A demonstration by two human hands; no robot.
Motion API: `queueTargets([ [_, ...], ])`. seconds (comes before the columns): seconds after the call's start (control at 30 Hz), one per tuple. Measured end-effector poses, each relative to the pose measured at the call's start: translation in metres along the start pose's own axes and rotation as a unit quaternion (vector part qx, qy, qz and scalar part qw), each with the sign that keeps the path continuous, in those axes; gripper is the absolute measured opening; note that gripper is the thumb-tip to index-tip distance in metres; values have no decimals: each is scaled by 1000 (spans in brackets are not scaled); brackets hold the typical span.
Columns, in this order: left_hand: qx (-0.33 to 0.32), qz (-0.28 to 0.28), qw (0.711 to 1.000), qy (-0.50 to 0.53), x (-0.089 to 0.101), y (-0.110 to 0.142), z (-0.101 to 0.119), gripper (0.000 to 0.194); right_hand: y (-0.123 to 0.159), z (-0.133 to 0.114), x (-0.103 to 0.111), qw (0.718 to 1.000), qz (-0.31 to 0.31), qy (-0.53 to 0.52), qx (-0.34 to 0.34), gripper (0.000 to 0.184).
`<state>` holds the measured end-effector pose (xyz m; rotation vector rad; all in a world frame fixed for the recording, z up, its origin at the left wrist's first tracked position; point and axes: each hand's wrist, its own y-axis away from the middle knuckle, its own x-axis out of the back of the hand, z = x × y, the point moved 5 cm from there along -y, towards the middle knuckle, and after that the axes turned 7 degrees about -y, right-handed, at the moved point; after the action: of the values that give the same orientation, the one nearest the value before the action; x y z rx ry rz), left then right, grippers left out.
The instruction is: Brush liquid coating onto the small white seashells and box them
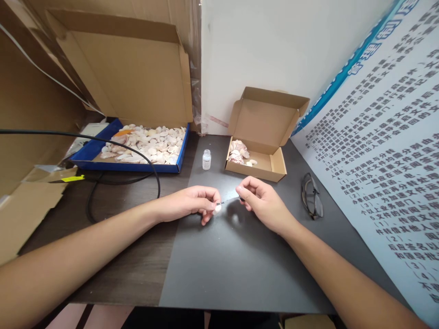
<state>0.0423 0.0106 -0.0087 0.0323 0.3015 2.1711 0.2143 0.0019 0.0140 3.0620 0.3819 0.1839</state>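
Between the thumb and fingers of my left hand [197, 202] is a small white shell [218, 208]. My right hand [262, 201] pinches the dark end of a thin applicator brush [229, 199], whose dark tip points left and reaches the shell; whether it touches the shell's face I cannot tell. Beyond both hands a small clear glass bottle [206, 161] with a white label stands upright, its cap off. A small cardboard box [255, 172] with its lid up holds several shells [239, 151], larger patterned ones on the left and small white ones beside them.
At the back left, a blue-sided box [130, 167] with a raised lid is heaped with pale shells [157, 141]. A black cable [156, 171] loops in front of it. Folded glasses [312, 196] lie on the right of the grey mat [240, 269]. A printed poster [387, 123] borders the right.
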Motion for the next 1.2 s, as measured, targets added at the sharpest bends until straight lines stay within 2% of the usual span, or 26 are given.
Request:
queueTargets([
  [0.2, -5, -2, 1000, 2, 0, 0, 1, 10, 1, -1, -4, 998, -50, 38, -8, 30],
  [0.47, -4, 0, 1000, 2, 0, 0, 0, 10, -1, -1, 2, 1000, 12, 1, 7, 27],
  [0.73, -9, -5, 1000, -7, 0, 0, 0, 13, 1, -3, -4, 999, -34, 38, 6, 30],
  [1.0, 0, 3, 1000, -16, 1, 0, 0, 13, 0, -2, 1, 1000, 18, 8, 0, 30],
  [1.2, -6, -5, 1000, -9, 0, 0, 1, 12, 2, -5, -4, 999, -33, 43, 1, 34],
])
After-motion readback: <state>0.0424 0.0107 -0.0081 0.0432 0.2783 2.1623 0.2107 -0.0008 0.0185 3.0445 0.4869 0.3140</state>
